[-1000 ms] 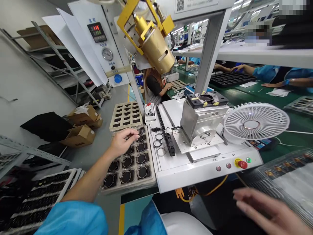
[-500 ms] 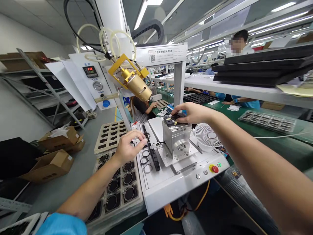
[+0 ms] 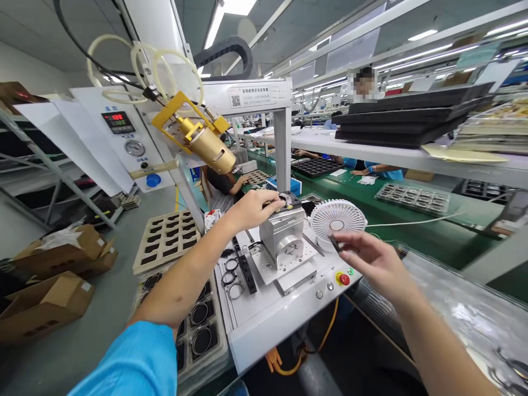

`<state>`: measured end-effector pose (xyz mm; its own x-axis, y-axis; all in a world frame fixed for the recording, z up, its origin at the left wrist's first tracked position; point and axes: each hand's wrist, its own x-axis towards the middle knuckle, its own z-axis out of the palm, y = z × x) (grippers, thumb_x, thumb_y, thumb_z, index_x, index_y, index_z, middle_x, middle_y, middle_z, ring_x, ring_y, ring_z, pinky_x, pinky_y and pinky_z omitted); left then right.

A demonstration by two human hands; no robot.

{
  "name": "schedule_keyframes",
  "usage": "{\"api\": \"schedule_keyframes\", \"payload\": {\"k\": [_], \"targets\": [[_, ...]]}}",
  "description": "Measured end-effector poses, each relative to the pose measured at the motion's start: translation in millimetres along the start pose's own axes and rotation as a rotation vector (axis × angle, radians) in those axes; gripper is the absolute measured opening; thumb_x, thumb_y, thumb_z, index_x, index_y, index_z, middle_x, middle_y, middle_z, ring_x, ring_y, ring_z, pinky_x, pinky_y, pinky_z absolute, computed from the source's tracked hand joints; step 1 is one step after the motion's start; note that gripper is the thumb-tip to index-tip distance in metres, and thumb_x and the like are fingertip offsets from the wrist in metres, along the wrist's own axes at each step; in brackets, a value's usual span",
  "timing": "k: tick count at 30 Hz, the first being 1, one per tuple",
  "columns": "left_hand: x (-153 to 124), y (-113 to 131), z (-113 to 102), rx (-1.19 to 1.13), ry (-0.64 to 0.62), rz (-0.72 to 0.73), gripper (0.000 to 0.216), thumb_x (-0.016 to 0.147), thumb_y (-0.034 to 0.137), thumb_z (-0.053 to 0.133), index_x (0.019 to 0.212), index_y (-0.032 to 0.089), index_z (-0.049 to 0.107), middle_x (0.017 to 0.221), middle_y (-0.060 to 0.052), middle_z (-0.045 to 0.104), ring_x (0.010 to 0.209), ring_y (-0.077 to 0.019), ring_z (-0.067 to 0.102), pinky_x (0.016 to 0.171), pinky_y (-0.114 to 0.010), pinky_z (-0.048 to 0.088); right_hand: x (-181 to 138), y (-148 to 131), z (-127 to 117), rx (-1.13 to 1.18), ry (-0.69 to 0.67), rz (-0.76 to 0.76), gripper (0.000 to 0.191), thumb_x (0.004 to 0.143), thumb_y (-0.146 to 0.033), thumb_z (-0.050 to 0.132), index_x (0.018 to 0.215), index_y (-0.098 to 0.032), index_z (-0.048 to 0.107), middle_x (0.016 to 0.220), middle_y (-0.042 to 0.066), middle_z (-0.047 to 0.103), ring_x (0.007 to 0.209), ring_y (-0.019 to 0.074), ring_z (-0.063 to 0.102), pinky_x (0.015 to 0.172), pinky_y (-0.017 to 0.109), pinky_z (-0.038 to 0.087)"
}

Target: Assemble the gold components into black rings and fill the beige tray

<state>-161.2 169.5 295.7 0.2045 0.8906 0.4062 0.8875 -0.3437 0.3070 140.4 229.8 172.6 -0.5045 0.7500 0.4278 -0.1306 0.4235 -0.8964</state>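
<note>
My left hand (image 3: 258, 210) is at the top of the metal fixture block (image 3: 284, 234), fingers closed on a thin ring (image 3: 284, 199) at the black holder (image 3: 293, 202); the fingers partly cover it. My right hand (image 3: 373, 261) is in front of the white fan (image 3: 338, 220), thumb and fingers pinching a small dark piece (image 3: 335, 243) whose kind I cannot make out. Several loose rings (image 3: 236, 291) lie on the white machine base to the left of the block, beside a black slotted strip (image 3: 247, 273).
A gold dispensing head (image 3: 212, 148) hangs tilted above the base. Trays of round dark parts (image 3: 202, 341) and a beige tray (image 3: 167, 236) stand at left. A red emergency button (image 3: 344, 279) sits on the front edge. Plastic-covered material (image 3: 466, 313) lies at right. Co-workers sit beyond.
My left hand has moved from above the loose rings to the fixture top, carrying a ring. My right hand has left the fixture and come right and nearer, with a small dark piece. The view has turned right.
</note>
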Motion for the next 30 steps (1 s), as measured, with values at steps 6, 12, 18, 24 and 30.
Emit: {"api": "schedule_keyframes", "payload": {"k": [6, 12, 18, 24, 30], "targets": [[-15, -8, 2, 0.107, -0.063, 0.064, 0.066, 0.082, 0.066, 0.071, 0.123, 0.014, 0.064, 0.149, -0.021, 0.057, 0.141, -0.0354, 0.052, 0.12, -0.05, 0.041, -77, 88, -16, -0.021, 0.048, 0.506, 0.075, 0.076, -0.053, 0.077, 0.136, -0.018, 0.053, 0.099, 0.01, 0.073, 0.09, 0.0281, 0.072, 0.079, 0.041, 0.06], [-27, 3, -3, 0.129, -0.113, 0.028, 0.067, 0.095, 0.065, 0.054, 0.14, 0.016, 0.053, 0.162, -0.02, 0.043, 0.153, -0.0342, 0.037, 0.126, -0.057, 0.028, -95, 133, 1, -0.449, -0.176, 0.617, 0.089, 0.082, -0.035, 0.058, 0.161, -0.011, 0.023, 0.089, 0.003, 0.069, 0.075, 0.0231, 0.065, 0.08, 0.039, 0.05], [-110, 49, -16, 0.14, -0.145, 0.154, 0.058, 0.094, 0.053, 0.065, 0.142, 0.024, 0.053, 0.156, -0.015, 0.051, 0.149, -0.0306, 0.044, 0.128, -0.054, 0.027, -99, 137, 7, -0.531, -0.188, 0.583, 0.094, 0.085, -0.031, 0.055, 0.164, -0.01, 0.01, 0.099, 0.006, 0.071, 0.081, 0.0246, 0.067, 0.08, 0.037, 0.048], [-186, 92, 54, -0.359, -0.297, -0.119, 0.039, 0.09, 0.036, 0.074, 0.127, 0.027, 0.065, 0.132, -0.009, 0.071, 0.126, -0.0245, 0.065, 0.11, -0.036, 0.051, -102, 136, 0, -0.485, -0.122, 0.566, 0.092, 0.08, -0.032, 0.059, 0.161, -0.008, 0.023, 0.091, 0.005, 0.071, 0.077, 0.0242, 0.066, 0.078, 0.038, 0.05], [-209, 112, 214, -1.17, -0.133, -0.694, 0.06, 0.089, 0.053, 0.074, 0.138, 0.022, 0.059, 0.124, -0.018, 0.073, 0.116, -0.0293, 0.071, 0.106, -0.046, 0.053, -154, 92, 20, 0.056, -0.118, 0.483, 0.075, 0.071, -0.045, 0.086, 0.137, -0.02, 0.059, 0.108, 0.009, 0.074, 0.095, 0.0266, 0.07, 0.09, 0.041, 0.055]]}}
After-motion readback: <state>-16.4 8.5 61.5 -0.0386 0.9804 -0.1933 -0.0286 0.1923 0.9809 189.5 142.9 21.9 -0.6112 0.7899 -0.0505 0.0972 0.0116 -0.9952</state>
